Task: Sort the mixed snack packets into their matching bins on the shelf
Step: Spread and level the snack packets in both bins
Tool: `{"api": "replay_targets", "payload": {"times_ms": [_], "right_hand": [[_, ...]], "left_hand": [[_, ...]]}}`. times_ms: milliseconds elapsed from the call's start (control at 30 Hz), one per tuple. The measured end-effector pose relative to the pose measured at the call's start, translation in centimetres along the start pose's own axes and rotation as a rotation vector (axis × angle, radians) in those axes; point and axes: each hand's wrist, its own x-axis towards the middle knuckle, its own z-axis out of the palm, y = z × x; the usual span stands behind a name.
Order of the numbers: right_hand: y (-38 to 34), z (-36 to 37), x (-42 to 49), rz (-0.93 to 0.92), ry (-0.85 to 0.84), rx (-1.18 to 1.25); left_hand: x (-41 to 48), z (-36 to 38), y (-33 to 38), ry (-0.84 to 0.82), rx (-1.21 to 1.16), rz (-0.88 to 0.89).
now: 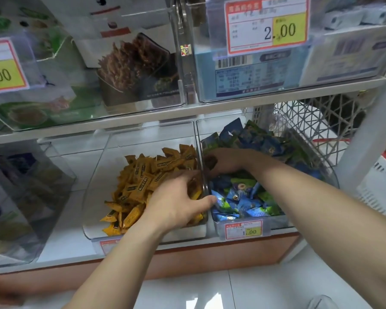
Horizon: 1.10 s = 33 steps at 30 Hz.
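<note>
A clear bin on the lower shelf holds several yellow snack packets. The clear bin to its right holds blue and green packets. My left hand reaches into the yellow bin at its right wall. Its fingers curl round yellow packets there, and its thumb lies over the divider, touching a blue packet. My right hand is deep in the blue-and-green bin, close to the divider, pinching a dark brown packet. The fingertips of both hands are partly hidden among the packets.
Above, the upper shelf carries clear bins with boxed snacks and price tags. A clear bin with boxes stands at lower left. A white mesh basket sits behind the right bin. White floor tiles lie below.
</note>
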Motion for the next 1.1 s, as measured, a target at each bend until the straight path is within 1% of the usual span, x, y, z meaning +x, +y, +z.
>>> {"api": "replay_targets", "payload": {"times_ms": [67,167,333,400,467,533,600,633,700,733,833,867,900,933,967,1000,1033,1067,1100], "right_hand": [[0.2,0.2,-0.1,0.022,0.012,0.015],[0.7,0.5,-0.3,0.042,0.042,-0.040],[0.8,1.0,-0.4,0.018,0.220,-0.137],[0.9,1.0,-0.6,0.001,0.301,-0.134],[1.1,0.8,-1.4,-0.030,0.429,-0.042],[0.9,0.5,-2.8,-0.058,0.555,0.113],[0.4,0.2,-4.4,-0.079,0.641,0.236],[-0.1,-0.1,-5.2,-0.090,0.668,0.254],[-1.6,-0.5,-6.7,-0.110,0.695,0.289],[-2.4,-0.5,-7.2,-0.130,0.698,0.368],[-4.6,-0.2,-8.2,-0.204,0.613,0.795],[-4.9,0.0,-8.2,-0.220,0.596,0.871],[-4.9,0.0,-8.2,-0.204,0.606,0.869],[-4.5,-0.1,-8.1,-0.158,0.646,0.769],[-3.7,-0.3,-8.0,-0.100,0.668,0.585],[-2.7,-0.4,-7.9,-0.050,0.625,0.386],[-1.9,-0.2,-7.8,-0.008,0.498,0.218],[-1.1,0.1,-7.6,0.022,0.332,0.087],[-0.4,0.6,-7.3,0.043,0.181,-0.019]], "left_hand": [[0.0,0.0,0.0,-0.003,-0.017,0.000],[0.1,0.0,-0.1,0.000,-0.026,-0.007],[0.0,0.0,0.0,-0.007,-0.033,-0.039],[0.0,0.0,0.0,-0.004,-0.052,-0.046],[0.0,0.0,0.0,-0.012,-0.050,-0.053],[0.0,0.1,0.0,-0.006,-0.065,-0.064],[0.2,-0.1,0.4,0.057,-0.111,-0.076],[0.3,-0.2,0.6,0.115,-0.128,-0.073],[0.5,-0.3,1.2,0.249,-0.144,-0.033],[0.5,-0.3,1.6,0.300,-0.160,-0.003],[0.6,-0.6,2.6,0.397,-0.267,0.064],[0.5,-0.8,2.5,0.431,-0.284,0.058],[0.5,-1.1,2.1,0.454,-0.264,0.020],[0.5,-1.5,1.6,0.455,-0.203,-0.048],[0.5,-1.8,1.0,0.425,-0.116,-0.135],[0.4,-2.0,0.4,0.380,-0.033,-0.220],[0.3,-2.1,-0.1,0.342,0.015,-0.277],[0.3,-2.1,-0.2,0.329,0.027,-0.291],[0.2,-2.1,0.0,0.331,0.019,-0.267]]}}
